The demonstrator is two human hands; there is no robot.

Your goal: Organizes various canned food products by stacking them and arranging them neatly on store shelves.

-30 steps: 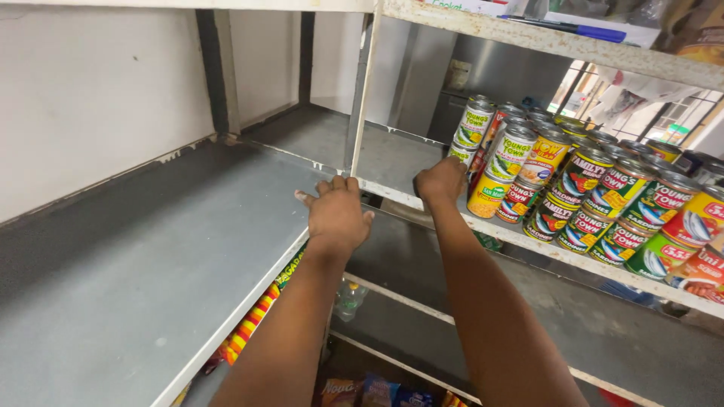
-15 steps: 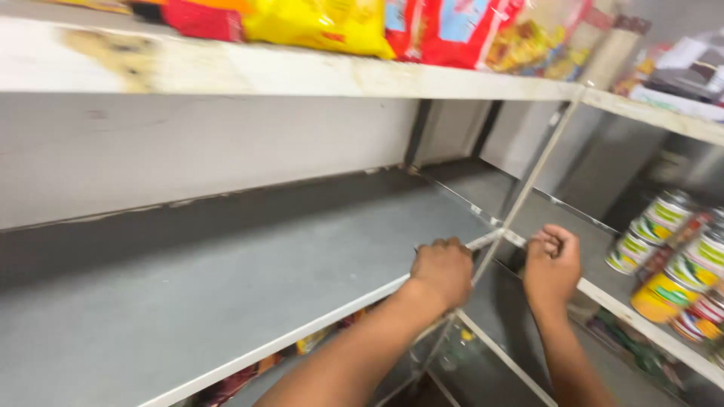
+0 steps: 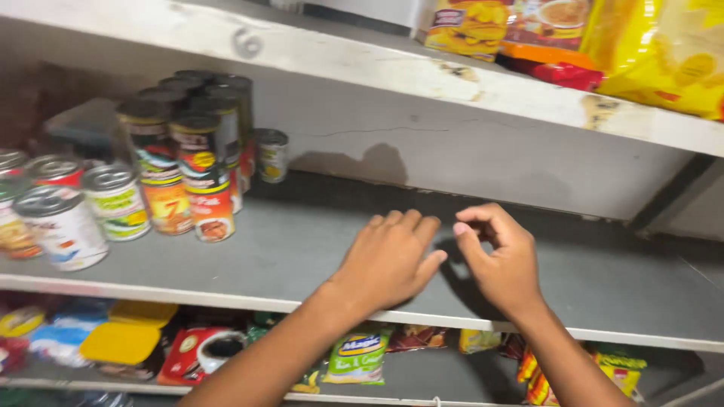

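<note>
View swung left since half a second ago: stacked tins (image 3: 188, 162) now show on the grey shelf (image 3: 302, 234). Left hand (image 3: 388, 260) lies flat and released on it; right hand (image 3: 501, 260) beside it, loosely curled, grasping nothing.

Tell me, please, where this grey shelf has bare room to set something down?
The grey shelf is bare from the stacked cans rightward, around the left hand and right hand, to the right edge. The left end is crowded with cans.

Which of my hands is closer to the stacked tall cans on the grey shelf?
Left. Your left hand lies flat on the grey shelf, to the right of the stacked tall cans. Your right hand is farther right, beyond the left hand, with fingers curled.
</note>
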